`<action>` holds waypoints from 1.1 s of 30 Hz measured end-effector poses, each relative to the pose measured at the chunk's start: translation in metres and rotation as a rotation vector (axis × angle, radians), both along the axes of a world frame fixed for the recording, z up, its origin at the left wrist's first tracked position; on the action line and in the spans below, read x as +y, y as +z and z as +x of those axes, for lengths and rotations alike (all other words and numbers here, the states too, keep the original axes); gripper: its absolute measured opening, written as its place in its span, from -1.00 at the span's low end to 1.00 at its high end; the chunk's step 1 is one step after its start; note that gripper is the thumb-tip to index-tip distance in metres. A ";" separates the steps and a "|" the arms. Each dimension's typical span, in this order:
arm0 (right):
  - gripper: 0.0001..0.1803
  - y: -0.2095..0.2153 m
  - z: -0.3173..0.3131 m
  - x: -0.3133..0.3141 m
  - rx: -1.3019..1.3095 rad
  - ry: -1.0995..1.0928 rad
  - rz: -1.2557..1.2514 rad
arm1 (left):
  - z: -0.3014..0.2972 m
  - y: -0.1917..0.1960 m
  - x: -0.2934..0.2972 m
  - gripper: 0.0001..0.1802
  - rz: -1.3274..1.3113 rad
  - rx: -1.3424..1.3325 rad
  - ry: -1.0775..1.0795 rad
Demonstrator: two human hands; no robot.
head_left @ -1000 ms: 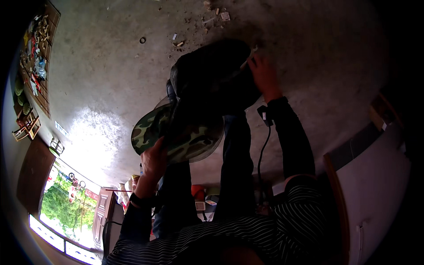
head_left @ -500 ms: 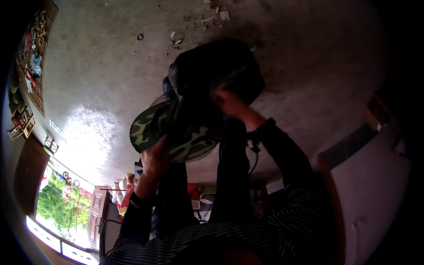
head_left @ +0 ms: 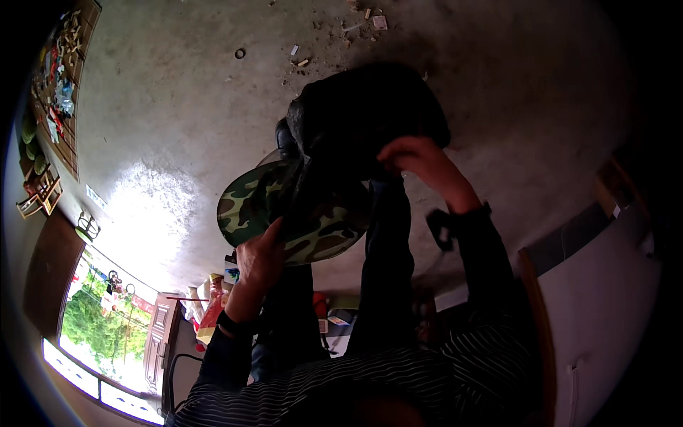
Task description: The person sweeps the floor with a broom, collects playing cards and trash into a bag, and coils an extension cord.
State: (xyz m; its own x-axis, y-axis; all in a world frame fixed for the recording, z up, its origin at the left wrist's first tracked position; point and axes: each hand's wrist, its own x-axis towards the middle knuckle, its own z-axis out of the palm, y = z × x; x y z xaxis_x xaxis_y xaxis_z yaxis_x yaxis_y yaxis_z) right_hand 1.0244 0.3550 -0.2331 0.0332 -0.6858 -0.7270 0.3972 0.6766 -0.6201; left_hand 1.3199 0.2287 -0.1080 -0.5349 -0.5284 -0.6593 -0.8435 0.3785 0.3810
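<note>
A camouflage hat (head_left: 252, 203) with a wide round brim lies tilted in front of my legs, its green, brown and black print plain on the left and near sides. My left hand (head_left: 260, 257) is closed on the near edge of the brim. Beyond and over the hat spreads a large black bundle (head_left: 363, 107), too dark to tell whether it is joined to the hat. At its near right side is my right hand (head_left: 425, 165), fingers curled against the black bundle; what they pinch is lost in the dark. A black strap (head_left: 441, 229) dangles by my right wrist.
Small litter scraps (head_left: 380, 23) and a dark ring (head_left: 240, 53) lie on the concrete floor. At the far left are a mat (head_left: 67, 135) with scattered things and a small wooden chair (head_left: 43, 192). An open doorway (head_left: 107, 320) is at lower left, a pale wall (head_left: 597, 313) at right.
My right hand has moved right along the black bundle, and its forearm has swung right. The left hand stays on the brim. The whole view has shifted slightly.
</note>
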 end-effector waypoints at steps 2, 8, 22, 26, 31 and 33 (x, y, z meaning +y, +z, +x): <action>-0.84 0.032 -0.017 0.015 -0.067 -0.136 -0.008 | -0.005 0.002 0.002 -0.54 0.029 -0.008 0.009; -0.69 -0.038 -0.027 0.085 1.064 0.322 0.065 | -0.012 -0.001 0.004 -0.55 0.076 -0.052 -0.048; -0.87 -0.146 -0.047 0.126 1.455 1.006 0.125 | 0.000 -0.004 0.001 -0.54 0.029 -0.097 0.089; -0.90 -0.019 -0.059 0.074 1.383 0.741 -0.059 | -0.001 0.009 -0.010 -0.56 0.089 -0.239 0.194; -0.90 0.076 -0.059 0.069 1.347 0.765 -0.296 | -0.022 0.025 -0.012 -0.55 0.025 -0.146 0.158; -0.88 0.100 -0.058 0.065 1.323 0.736 -0.210 | -0.028 0.034 -0.013 -0.54 0.025 -0.147 0.165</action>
State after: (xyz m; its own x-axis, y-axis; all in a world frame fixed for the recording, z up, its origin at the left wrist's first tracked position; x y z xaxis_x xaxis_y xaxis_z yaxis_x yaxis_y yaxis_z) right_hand 0.9667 0.4202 -0.1329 -0.1728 -0.8989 -0.4026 -0.8757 0.3273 -0.3550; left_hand 1.2918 0.2162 -0.0740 -0.3398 -0.5835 -0.7375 -0.9404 0.2229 0.2570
